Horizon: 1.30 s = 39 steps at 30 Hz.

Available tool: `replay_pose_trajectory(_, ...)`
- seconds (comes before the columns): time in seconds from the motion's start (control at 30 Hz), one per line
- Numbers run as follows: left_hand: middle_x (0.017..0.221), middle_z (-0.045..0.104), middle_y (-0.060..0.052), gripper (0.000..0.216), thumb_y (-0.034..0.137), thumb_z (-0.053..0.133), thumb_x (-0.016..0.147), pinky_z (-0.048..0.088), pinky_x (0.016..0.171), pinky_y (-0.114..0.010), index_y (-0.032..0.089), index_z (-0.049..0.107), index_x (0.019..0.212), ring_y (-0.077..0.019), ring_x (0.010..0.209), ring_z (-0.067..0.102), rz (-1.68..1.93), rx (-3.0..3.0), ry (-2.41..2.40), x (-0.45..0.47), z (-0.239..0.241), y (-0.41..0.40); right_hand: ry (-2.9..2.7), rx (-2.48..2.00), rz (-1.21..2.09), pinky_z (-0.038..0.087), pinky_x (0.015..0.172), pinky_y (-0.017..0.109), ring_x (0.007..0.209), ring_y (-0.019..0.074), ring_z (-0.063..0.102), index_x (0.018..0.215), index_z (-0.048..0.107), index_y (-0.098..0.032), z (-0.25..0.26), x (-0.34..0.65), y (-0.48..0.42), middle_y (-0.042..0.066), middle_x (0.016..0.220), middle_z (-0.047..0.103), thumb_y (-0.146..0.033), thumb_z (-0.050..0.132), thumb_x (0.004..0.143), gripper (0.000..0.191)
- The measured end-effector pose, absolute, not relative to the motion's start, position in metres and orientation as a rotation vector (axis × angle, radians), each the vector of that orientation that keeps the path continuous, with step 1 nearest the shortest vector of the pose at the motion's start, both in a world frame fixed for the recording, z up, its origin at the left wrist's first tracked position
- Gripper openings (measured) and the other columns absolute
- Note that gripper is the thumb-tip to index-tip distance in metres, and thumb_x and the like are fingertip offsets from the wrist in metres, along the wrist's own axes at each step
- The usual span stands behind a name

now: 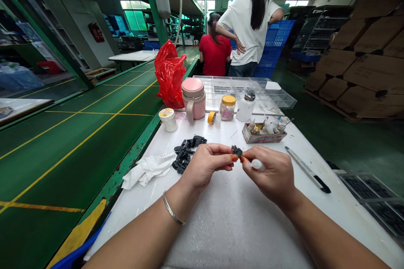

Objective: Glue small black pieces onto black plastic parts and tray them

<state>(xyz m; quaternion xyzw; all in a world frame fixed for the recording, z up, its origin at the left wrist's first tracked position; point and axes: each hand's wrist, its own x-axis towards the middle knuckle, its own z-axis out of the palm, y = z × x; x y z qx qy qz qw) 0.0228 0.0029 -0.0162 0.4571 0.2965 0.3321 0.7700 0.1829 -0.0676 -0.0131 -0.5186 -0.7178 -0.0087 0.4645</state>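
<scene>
My left hand (210,162) pinches a small black plastic part (237,151) between thumb and fingers above the white table. Meeting it from the right, my right hand (268,170) is closed around a small white bottle (258,165), whose rounded end sticks out of the grip. Its fingertips reach the black part, and whatever tip touches it is hidden. Left of my hands lies a pile of similar black parts (183,153), with a crumpled white cloth (148,170) beside it.
Behind my hands stand a pink mug (198,103), a yellow-lidded jar (227,109), a clear bottle (245,109) and a small box of bottles (264,136). A knife-like tool (307,170) lies right. A green conveyor (94,134) runs left; two people are ahead.
</scene>
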Motion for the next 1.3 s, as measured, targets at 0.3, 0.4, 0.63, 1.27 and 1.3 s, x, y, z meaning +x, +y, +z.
replay_pose_trajectory(0.3, 0.073, 0.069, -0.005, 0.027, 0.024, 0.086, 0.060, 0.047, 0.060, -0.022, 0.010, 0.073, 0.079, -0.0129, 0.066, 0.063, 0.741, 1.016, 0.628, 0.023, -0.017, 0.003, -1.526, -1.340, 0.533, 0.038, 0.053, 0.025, 0.054, 0.0130, 0.052, 0.066, 0.067, -0.018, -0.010, 0.185, -0.069, 0.000, 0.059, 0.062, -0.027, 0.062, 0.084, 0.021)
replay_pose_trajectory(0.4, 0.073, 0.068, -0.005, 0.027, 0.025, 0.086, 0.059, 0.047, 0.060, -0.022, 0.010, 0.073, 0.078, -0.0126, 0.067, 0.062, 0.740, 1.020, 0.628, 0.023, -0.016, 0.003, -1.373, -1.261, 0.827, 0.039, 0.053, 0.025, 0.055, 0.0132, 0.051, 0.065, 0.067, -0.017, -0.011, 0.185, -0.065, 0.002, 0.060, 0.064, -0.032, 0.065, 0.083, 0.023)
replay_pose_trajectory(0.63, 0.068, 0.066, -0.004, 0.031, 0.026, 0.088, 0.054, 0.047, 0.058, -0.023, 0.009, 0.072, 0.075, -0.0118, 0.061, 0.060, 0.737, 1.008, 0.640, 0.023, -0.013, 0.003, -1.041, -1.046, 1.301, 0.035, 0.048, 0.025, 0.049, 0.0119, 0.045, 0.062, 0.061, -0.016, -0.018, 0.182, -0.057, 0.001, 0.055, 0.058, -0.030, 0.068, 0.075, 0.020)
replay_pose_trajectory(1.27, 0.068, 0.066, -0.004, 0.030, 0.027, 0.087, 0.056, 0.049, 0.058, -0.025, 0.010, 0.073, 0.076, -0.0129, 0.060, 0.061, 0.773, 1.027, 0.654, 0.023, -0.014, 0.002, -1.072, -1.123, 1.194, 0.036, 0.049, 0.025, 0.050, 0.0123, 0.045, 0.061, 0.060, -0.017, -0.014, 0.178, -0.060, 0.001, 0.055, 0.058, -0.034, 0.070, 0.075, 0.025)
replay_pose_trajectory(1.3, 0.068, 0.067, -0.004, 0.031, 0.027, 0.087, 0.056, 0.049, 0.058, -0.025, 0.010, 0.073, 0.076, -0.0133, 0.060, 0.061, 0.784, 1.046, 0.654, 0.023, -0.014, 0.002, -1.017, -1.090, 1.253, 0.035, 0.049, 0.025, 0.050, 0.0118, 0.044, 0.061, 0.060, -0.016, -0.014, 0.178, -0.059, 0.001, 0.055, 0.057, -0.034, 0.071, 0.073, 0.024)
